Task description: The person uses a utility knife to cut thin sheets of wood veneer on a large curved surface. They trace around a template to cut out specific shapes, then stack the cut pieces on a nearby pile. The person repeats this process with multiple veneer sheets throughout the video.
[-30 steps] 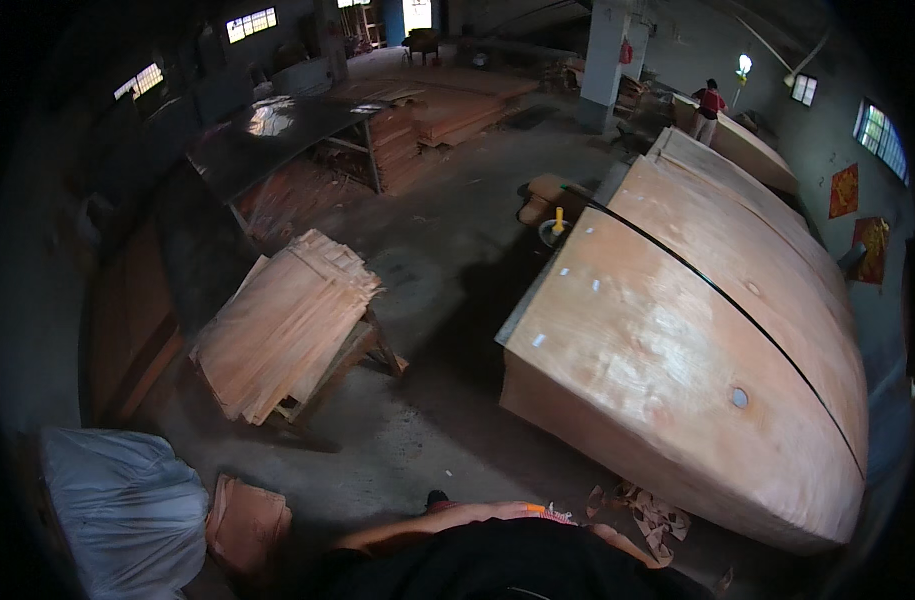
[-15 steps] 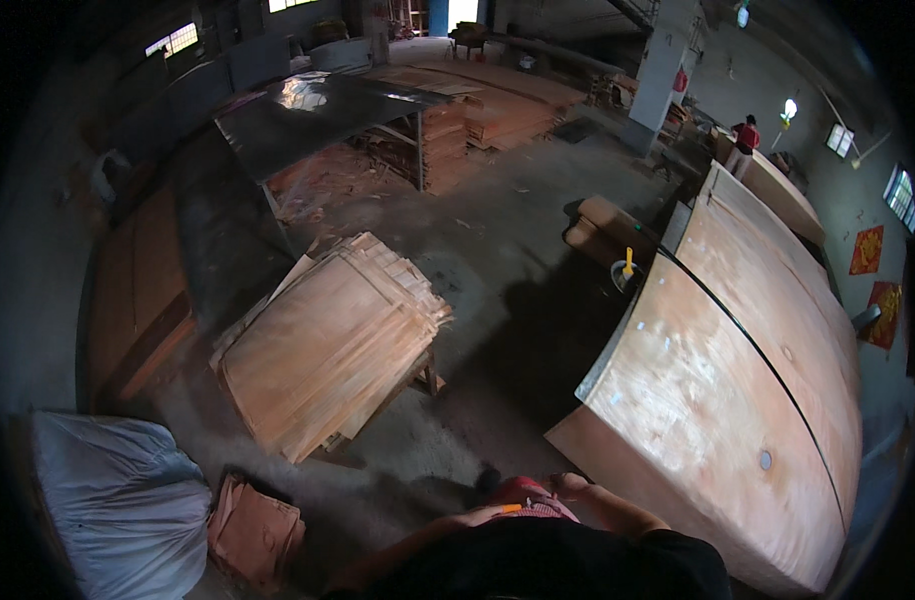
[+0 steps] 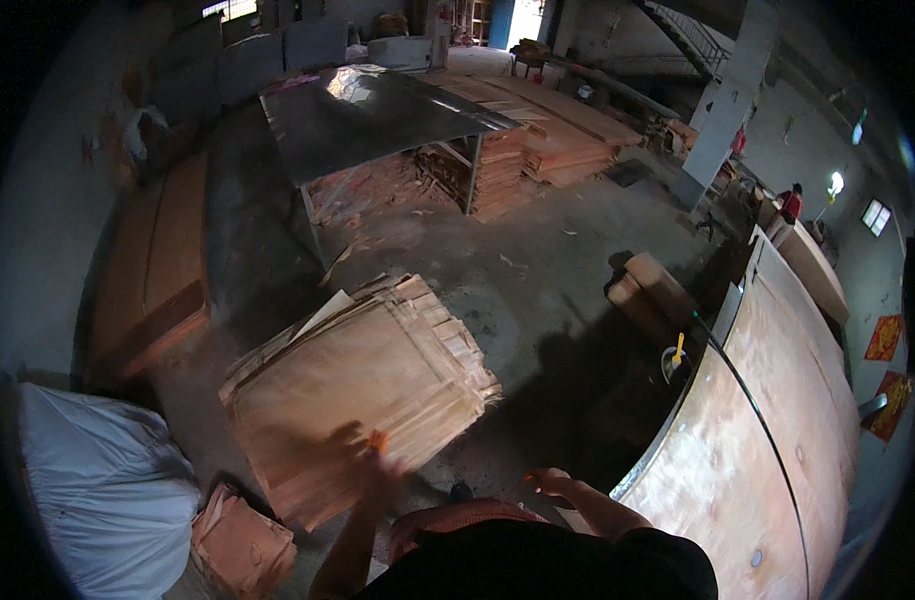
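My left hand (image 3: 380, 482), blurred by motion, reaches over the near edge of a stack of thin wood veneer sheets (image 3: 348, 375). A small orange object (image 3: 379, 442) sticks out from its fingers; its exact kind is too blurred to tell. The hand casts a shadow on the top sheet. My right hand (image 3: 551, 482) hovers between the stack and the large curved wood panel, fingers curled in. A tiny orange spot shows at its fingertips, and I cannot make out what is in them.
The wide pale wood panel (image 3: 768, 440), crossed by a black hose (image 3: 753, 385), fills the right. A white-covered bundle (image 3: 108, 490) and folded brown sheets (image 3: 243, 545) lie at lower left. Beyond stands a dark-topped table (image 3: 388, 120). A person in red (image 3: 790, 207) works far right.
My left hand has moved from in front of my body forward and left over the veneer stack, carrying the orange object. My right hand has shifted slightly left. The view has turned right.
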A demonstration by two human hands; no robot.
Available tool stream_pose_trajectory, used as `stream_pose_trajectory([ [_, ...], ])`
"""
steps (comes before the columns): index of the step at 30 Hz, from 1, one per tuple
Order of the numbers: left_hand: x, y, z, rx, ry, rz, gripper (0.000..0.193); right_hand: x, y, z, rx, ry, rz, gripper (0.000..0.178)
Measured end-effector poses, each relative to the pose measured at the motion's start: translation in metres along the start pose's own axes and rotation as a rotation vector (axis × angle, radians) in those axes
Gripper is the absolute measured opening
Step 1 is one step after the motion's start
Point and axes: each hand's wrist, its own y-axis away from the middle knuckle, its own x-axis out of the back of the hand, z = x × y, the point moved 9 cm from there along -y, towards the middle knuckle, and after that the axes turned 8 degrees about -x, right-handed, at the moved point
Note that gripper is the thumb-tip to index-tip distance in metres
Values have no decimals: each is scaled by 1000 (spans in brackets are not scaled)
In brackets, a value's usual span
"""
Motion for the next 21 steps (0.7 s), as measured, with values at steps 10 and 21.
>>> stream_pose_trajectory([
  [10, 69, -65, -98, -122, -529, 1, 81, -26, 26, -27, 32, -407, 148, 35],
  [21, 76, -62, -127, -354, -408, -4, 45, -119, 28, -105, 48, -345, -83, 33],
])
